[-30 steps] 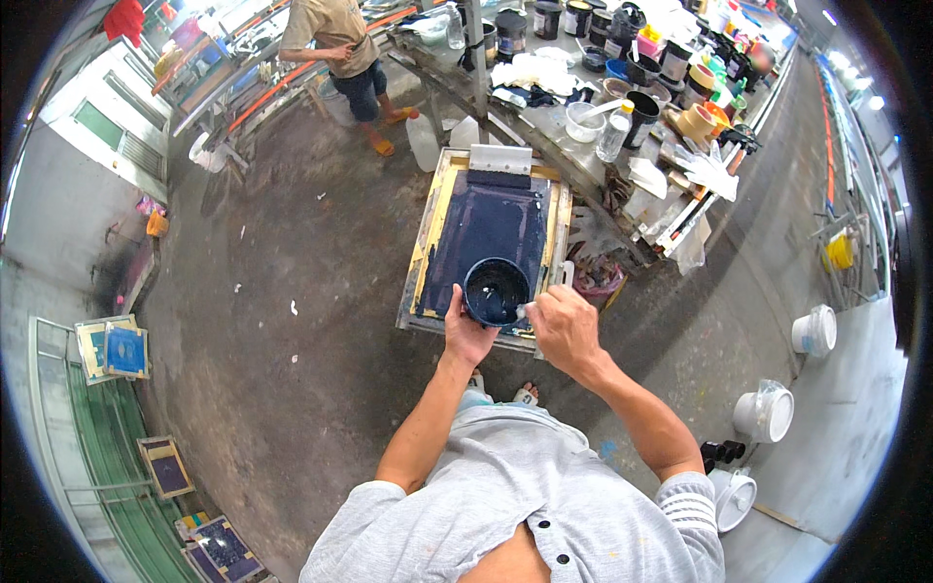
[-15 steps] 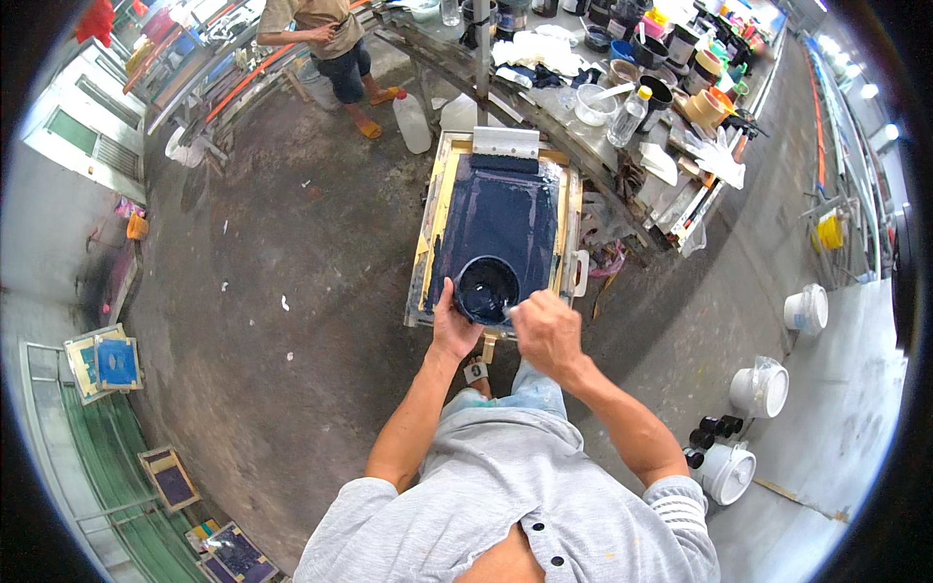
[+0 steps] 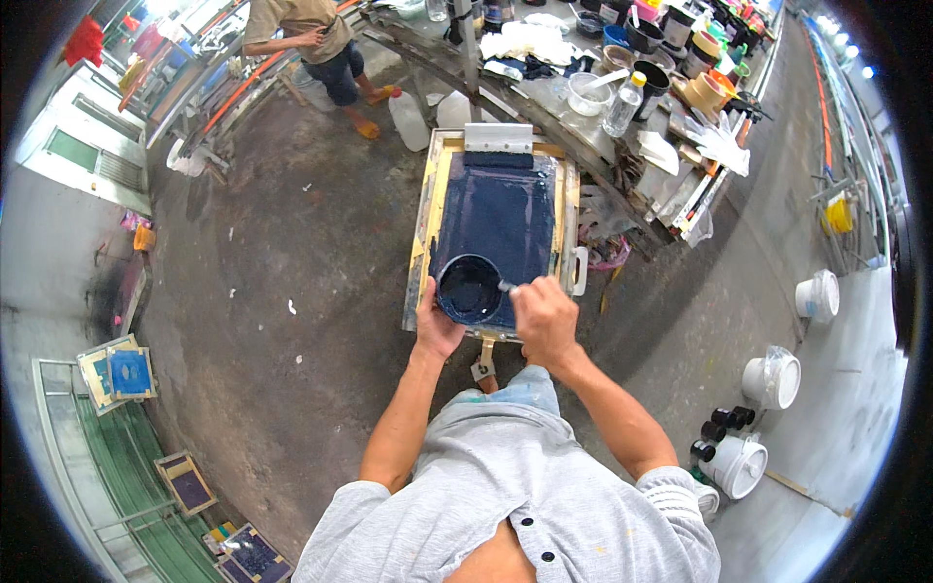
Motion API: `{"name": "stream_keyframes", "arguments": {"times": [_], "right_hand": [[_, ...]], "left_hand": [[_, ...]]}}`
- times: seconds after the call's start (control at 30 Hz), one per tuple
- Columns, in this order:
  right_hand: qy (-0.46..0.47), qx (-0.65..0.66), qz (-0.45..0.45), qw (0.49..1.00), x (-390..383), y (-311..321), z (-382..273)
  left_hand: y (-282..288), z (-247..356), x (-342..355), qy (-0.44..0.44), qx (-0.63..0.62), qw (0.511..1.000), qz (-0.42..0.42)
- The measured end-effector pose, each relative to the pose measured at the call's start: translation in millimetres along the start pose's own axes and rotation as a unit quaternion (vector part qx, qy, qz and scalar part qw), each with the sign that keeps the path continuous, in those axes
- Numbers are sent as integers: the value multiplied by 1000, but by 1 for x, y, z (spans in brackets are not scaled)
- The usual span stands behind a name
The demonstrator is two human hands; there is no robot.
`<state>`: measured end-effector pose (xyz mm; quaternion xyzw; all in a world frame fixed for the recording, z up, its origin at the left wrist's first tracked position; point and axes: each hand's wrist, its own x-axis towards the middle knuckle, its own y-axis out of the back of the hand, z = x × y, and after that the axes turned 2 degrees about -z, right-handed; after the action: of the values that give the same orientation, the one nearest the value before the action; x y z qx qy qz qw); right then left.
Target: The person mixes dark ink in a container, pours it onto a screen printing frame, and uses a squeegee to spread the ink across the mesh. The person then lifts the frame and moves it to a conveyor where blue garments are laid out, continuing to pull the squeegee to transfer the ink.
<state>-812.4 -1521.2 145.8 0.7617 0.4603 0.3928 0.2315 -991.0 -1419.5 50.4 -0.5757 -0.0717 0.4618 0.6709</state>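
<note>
My left hand (image 3: 439, 319) is wrapped round the left side of a round tub (image 3: 469, 289) of dark blue ink, held tilted above the near end of a screen-printing frame (image 3: 439, 199). At the tub's right rim, my right hand (image 3: 546, 316) is closed on a thin grey stick-like tool (image 3: 506, 287); its far end is hard to make out. The frame has pale wooden sides and a mesh coated in dark blue ink (image 3: 498, 219). Across its far end rests a squeegee (image 3: 499, 141) with a pale metal holder and an ink-dark lower edge.
A cluttered bench (image 3: 544, 126) runs along the far right, bearing ink tubs, a clear bottle (image 3: 623, 105) and rags. A white jug (image 3: 408, 121) stands beyond the frame, near another person (image 3: 326, 49). White buckets (image 3: 771, 379) line the right wall; more screens (image 3: 131, 372) lean at left.
The tub has shifted slightly left along with my left hand. More of the grey tool shows between my right hand and the tub's rim. The whole view has swung a little.
</note>
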Motion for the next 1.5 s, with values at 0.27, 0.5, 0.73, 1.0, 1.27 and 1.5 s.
{"name": "stream_keyframes", "arguments": {"times": [0.27,0.5,0.73,1.0,1.27,1.5], "right_hand": [[-89,15,34,995,-16,-1,10],[-158,107,29,981,-6,8,8],[-239,129,-50,961,-29,-2,10],[-40,-18,-3,999,-9,19,14],[-166,136,37,976,6,15,26],[-364,265,-101,887,-19,15,18]], "left_hand": [[-2,-16,-4,25,-2,1000,1],[5,-19,3,36,9,999,5],[15,-23,4,51,19,998,-13],[7,-15,2,24,32,999,0],[-3,-10,14,32,52,998,-18],[1,-16,11,20,64,998,-9]]}}
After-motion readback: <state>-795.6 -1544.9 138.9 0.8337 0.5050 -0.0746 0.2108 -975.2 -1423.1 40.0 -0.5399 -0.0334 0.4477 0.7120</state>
